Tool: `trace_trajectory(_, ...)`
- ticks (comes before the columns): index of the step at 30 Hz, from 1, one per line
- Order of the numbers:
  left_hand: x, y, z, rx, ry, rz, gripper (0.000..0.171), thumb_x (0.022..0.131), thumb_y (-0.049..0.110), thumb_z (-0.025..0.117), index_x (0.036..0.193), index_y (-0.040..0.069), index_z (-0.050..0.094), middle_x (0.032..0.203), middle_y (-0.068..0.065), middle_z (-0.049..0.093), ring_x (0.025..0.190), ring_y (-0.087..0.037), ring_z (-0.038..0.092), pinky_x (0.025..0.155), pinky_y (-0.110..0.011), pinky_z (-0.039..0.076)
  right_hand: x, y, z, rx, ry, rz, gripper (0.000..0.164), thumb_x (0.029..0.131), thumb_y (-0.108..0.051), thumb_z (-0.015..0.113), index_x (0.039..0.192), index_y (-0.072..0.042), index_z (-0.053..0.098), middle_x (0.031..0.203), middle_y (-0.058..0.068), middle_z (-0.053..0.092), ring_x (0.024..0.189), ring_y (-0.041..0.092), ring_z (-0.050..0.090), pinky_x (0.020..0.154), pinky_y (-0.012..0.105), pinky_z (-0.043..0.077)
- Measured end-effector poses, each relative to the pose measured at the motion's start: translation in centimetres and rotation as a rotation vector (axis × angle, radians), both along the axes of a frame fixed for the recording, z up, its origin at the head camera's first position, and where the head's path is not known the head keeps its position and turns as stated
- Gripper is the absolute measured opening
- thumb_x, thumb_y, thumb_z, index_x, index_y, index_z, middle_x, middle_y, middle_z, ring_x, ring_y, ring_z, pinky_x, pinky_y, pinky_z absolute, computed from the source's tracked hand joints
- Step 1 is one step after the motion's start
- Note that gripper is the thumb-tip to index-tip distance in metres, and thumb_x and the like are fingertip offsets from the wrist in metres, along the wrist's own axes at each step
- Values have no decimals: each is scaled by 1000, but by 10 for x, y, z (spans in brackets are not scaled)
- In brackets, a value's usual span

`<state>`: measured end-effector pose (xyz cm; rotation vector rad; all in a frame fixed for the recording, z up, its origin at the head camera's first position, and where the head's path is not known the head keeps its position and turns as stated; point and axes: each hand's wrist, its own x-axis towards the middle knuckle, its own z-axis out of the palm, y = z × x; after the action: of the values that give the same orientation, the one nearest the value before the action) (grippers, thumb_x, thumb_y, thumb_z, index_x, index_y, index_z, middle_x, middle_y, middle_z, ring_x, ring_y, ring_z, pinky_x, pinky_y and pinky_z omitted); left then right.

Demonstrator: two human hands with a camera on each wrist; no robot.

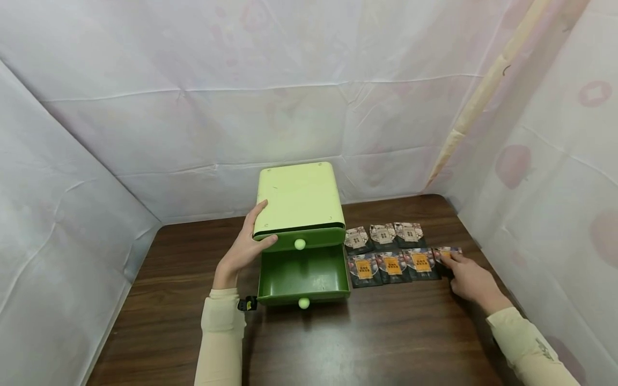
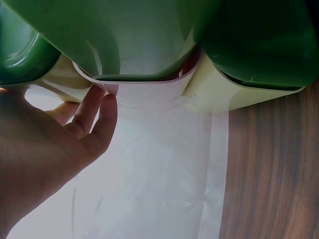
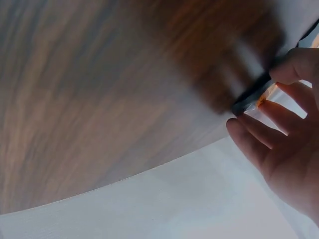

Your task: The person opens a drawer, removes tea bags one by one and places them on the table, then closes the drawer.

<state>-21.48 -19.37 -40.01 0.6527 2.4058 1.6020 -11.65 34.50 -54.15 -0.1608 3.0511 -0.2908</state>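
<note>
The left hand (image 1: pixel 243 251), fingers spread, gripped the left side of a light-green two-drawer box (image 1: pixel 299 198), its round knobs (image 1: pixel 300 244) facing the person. Well apart, the right hand (image 1: pixel 472 280) pinched a black, orange-labelled packet (image 1: pixel 448 250) on the brown wooden tabletop (image 1: pixel 193 279), ending the nearer row (image 1: pixel 392 266), the packet's long axis partly hidden.
</note>
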Motion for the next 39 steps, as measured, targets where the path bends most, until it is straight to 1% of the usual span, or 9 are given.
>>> trace_trajectory(7,0,0,0,-1,-2,2,84,93,23,67,157,23,12,160,-5,-1,146,-25,0,108,-64,13,4,-1,-2,24,34,20,58,76,5,59,134,5,54,136,39,40,116,57,44,63,52,47)
trace_trajectory(14,-1,0,0,-15,-2,-1,84,93,22,66,157,24,12,160,-5,-1,146,-26,-1,107,-65,12,8,-1,-6,50,97,24,55,79,7,60,134,4,55,137,37,42,116,55,46,50,41,42)
trace_trajectory(19,-1,0,-1,-16,4,0,84,93,24,67,157,24,12,160,-4,0,146,-25,-1,108,-64,12,9,0,-9,86,144,33,55,79,8,64,133,3,56,135,36,44,115,55,47,48,41,43)
trace_trajectory(22,-1,0,-1,-14,4,-2,84,93,23,66,157,23,12,160,-4,-1,146,-25,-1,108,-64,12,10,0,-8,106,192,54,57,76,9,67,132,2,57,133,35,46,113,55,48,46,42,43)
trace_trajectory(27,-1,-1,0,-12,-2,0,84,93,24,66,157,25,12,160,-4,0,146,-23,-1,108,-63,12,11,-3,-1,120,285,90,60,70,7,74,128,-1,61,125,31,53,101,52,54,48,47,44)
trace_trajectory(30,-1,-2,0,-11,1,3,84,93,24,67,157,24,12,160,-5,0,146,-24,0,108,-63,12,10,-8,6,101,334,99,54,71,3,73,124,-1,64,119,28,58,93,50,57,51,50,45)
trace_trajectory(34,0,-2,0,-10,9,-2,85,93,24,66,157,23,12,160,-6,0,146,-26,0,108,-64,13,10,-18,17,99,368,107,51,72,-2,72,122,1,65,108,26,64,89,48,60,59,54,49)
trace_trajectory(37,1,0,1,-7,17,-12,83,94,24,65,157,22,12,160,-5,0,146,-25,-1,108,-64,13,12,-27,28,104,390,113,48,73,-5,73,120,1,66,93,24,68,79,44,63,53,49,48)
trace_trajectory(39,1,1,1,-5,27,-19,83,94,25,65,157,21,12,160,-5,1,146,-25,-1,108,-64,13,13,-34,36,96,409,118,44,75,-6,73,118,0,67,78,17,66,61,33,60,44,41,43)
